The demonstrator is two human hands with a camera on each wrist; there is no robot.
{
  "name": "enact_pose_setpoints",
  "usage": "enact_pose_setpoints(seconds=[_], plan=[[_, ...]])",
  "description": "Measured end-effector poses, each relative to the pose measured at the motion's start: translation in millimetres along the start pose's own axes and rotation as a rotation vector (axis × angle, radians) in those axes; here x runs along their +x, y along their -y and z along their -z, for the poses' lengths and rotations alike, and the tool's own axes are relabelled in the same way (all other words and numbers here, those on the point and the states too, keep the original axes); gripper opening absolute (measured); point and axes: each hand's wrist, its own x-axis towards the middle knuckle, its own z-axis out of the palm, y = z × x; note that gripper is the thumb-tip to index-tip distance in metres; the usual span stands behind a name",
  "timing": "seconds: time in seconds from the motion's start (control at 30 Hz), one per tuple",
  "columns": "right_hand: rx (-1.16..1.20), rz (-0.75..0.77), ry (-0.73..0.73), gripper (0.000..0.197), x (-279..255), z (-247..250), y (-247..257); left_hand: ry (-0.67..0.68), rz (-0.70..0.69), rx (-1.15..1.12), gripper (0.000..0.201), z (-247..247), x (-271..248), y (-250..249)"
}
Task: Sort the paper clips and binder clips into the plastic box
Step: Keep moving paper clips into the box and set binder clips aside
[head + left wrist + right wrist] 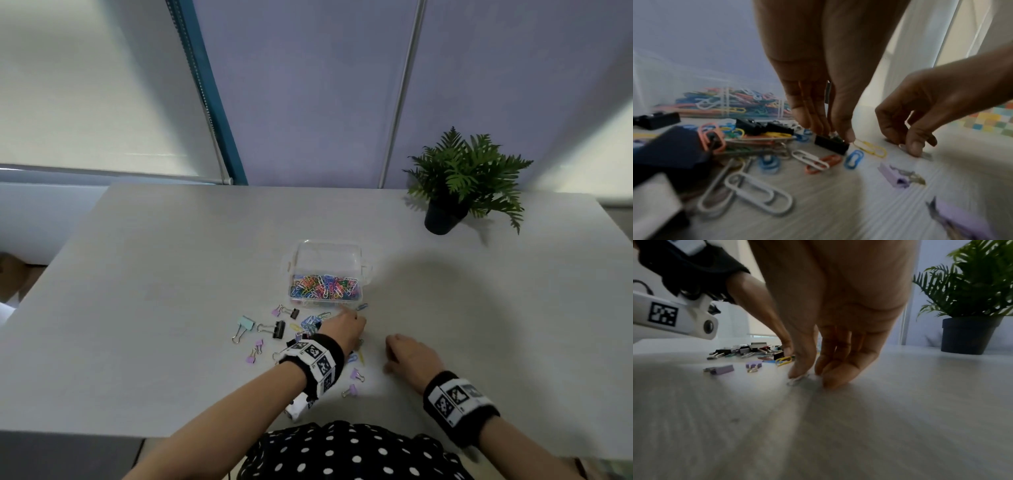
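The clear plastic box stands open mid-table, its near compartment full of coloured paper clips. In front of it lies a loose scatter of paper clips and binder clips. My left hand reaches down into the scatter and pinches the wire handles of a small black binder clip that sits on the table. To its right my right hand has its curled fingertips on the table, pinching a pale paper clip that lies flat there.
Lilac binder clips lie near the table's front edge, with a light blue one farther left. A potted fern stands at the back right. Bare grey tabletop stretches right of my hands.
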Motion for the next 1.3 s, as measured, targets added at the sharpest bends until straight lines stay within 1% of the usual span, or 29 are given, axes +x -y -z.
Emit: enact_pose_setpoints(seconds=[0.13,0.23,0.3,0.37,0.4,0.43,0.5,0.53,0.6,0.63,0.7,0.73,0.83,0.9,1.0,1.1,1.2,1.3], plan=[[0.03,0.035,-0.044,0.02,-1,-5,3,0.017,-0.001,0.051,0.025,-2,1,-5],[0.038,0.089,-0.073,0.015,-2,0,8,0.049,-0.003,0.029,0.022,-1,1,-2],[0.154,0.099,-0.093,0.014,0,5,12,0.058,0.004,-0.024,0.019,2,1,3],[0.33,0.116,-0.101,0.019,4,9,14,0.068,0.024,-0.112,0.018,5,1,10],[0.381,0.124,-0.1,0.021,6,9,16,0.068,0.033,-0.169,0.018,7,1,15],[0.389,0.131,-0.091,0.02,8,9,18,0.061,0.037,-0.22,0.017,9,1,19],[0.338,0.129,-0.066,0.01,13,8,25,0.025,0.04,-0.291,0.014,13,0,27],[0.314,0.118,-0.048,0.011,16,6,28,0.002,0.044,-0.321,0.013,16,-1,29],[0.263,0.1,-0.026,0.021,20,2,32,-0.041,0.061,-0.375,0.013,23,-4,33],[0.227,0.104,-0.03,0.019,22,0,34,-0.057,0.075,-0.402,0.014,27,-4,36],[0.158,0.134,-0.043,0.01,24,-2,35,-0.072,0.096,-0.467,0.016,32,-7,41],[0.141,0.145,-0.048,0.011,24,-2,35,-0.075,0.102,-0.497,0.015,34,-9,45],[0.17,0.166,-0.042,0.008,22,0,33,-0.09,0.143,-0.573,0.011,36,-16,56],[0.242,0.199,-0.046,0.015,23,-1,29,-0.105,0.149,-0.602,0.013,35,-22,61],[0.258,0.305,-0.079,0.015,24,-4,31,-0.105,0.069,-0.494,0.021,29,-34,62],[0.137,0.354,-0.072,0.021,26,-9,39,-0.08,-0.053,-0.329,0.022,16,-43,57],[0.008,0.426,-0.089,0.017,27,-14,44,-0.054,-0.149,-0.16,0.022,0,-48,49],[-0.023,0.437,-0.112,0.016,29,-16,43,-0.062,-0.231,-0.016,0.023,-17,-48,43]])
